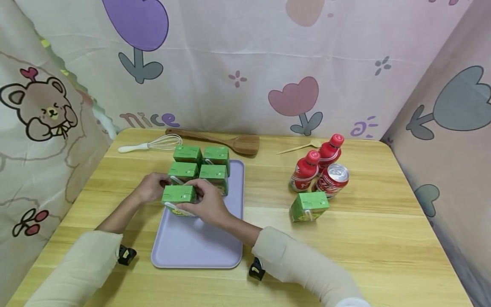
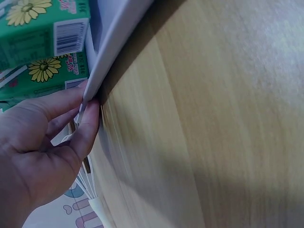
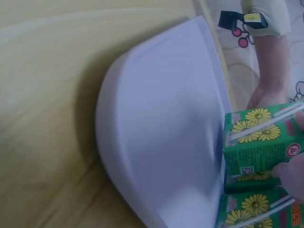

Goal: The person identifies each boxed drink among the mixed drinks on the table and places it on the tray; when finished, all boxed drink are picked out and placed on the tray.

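My right hand [image 1: 210,204] grips a green drink carton [image 1: 178,194] with a straw on its side, over the left part of a lilac tray [image 1: 199,249]. In the right wrist view the carton [image 3: 261,142] shows yellow flowers, with a fingertip [image 3: 290,178] on its side. Several like cartons [image 1: 213,172] stand in two columns at the tray's far end. At the tray's left edge is my left hand [image 1: 151,187]. The left wrist view shows that hand [image 2: 45,147] pinching the tray's rim [image 2: 107,57] between thumb and fingers.
Right of the tray stand another green carton [image 1: 309,207], two red bottles [image 1: 304,171] and a red can [image 1: 332,181]. Along the back lie a whisk [image 1: 153,144], a wooden spatula [image 1: 244,145] and a small wooden spoon [image 1: 297,148]. A printed curtain [image 1: 238,51] hangs behind the table.
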Tool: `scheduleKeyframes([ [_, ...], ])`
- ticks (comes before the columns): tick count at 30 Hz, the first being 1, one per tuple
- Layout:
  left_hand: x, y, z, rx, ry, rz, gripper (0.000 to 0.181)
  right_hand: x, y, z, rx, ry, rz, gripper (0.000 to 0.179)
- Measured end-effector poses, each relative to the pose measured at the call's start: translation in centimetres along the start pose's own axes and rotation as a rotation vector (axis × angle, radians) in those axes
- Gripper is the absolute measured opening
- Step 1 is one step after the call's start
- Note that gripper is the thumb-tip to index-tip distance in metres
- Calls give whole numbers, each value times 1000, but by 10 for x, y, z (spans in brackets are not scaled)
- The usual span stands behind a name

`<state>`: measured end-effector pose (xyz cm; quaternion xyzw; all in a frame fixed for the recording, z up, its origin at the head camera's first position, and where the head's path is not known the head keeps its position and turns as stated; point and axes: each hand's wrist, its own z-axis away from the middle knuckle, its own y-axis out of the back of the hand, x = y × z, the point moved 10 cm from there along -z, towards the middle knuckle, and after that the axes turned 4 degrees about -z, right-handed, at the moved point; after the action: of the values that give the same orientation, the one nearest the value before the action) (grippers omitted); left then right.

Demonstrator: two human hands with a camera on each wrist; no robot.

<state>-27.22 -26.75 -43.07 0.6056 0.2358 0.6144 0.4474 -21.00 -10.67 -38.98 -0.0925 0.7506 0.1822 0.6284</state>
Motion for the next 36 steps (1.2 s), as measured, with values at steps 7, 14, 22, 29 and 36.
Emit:
scheduleKeyframes([
  [7,0,0,1,-3,5,4,27,4,-11,-4,-4,4,-34,46],
  [14,0,-1,1,-9,-3,0,37,5,-13,-4,-17,17,0,46],
  [22,0,1,2,-13,11,-1,32,1,-10,-2,-6,5,46,49],
  [29,-2,0,2,-3,13,-1,34,-20,5,8,1,63,6,53],
  [36,2,0,3,-11,12,20,43,-39,41,37,-1,91,-47,51],
])
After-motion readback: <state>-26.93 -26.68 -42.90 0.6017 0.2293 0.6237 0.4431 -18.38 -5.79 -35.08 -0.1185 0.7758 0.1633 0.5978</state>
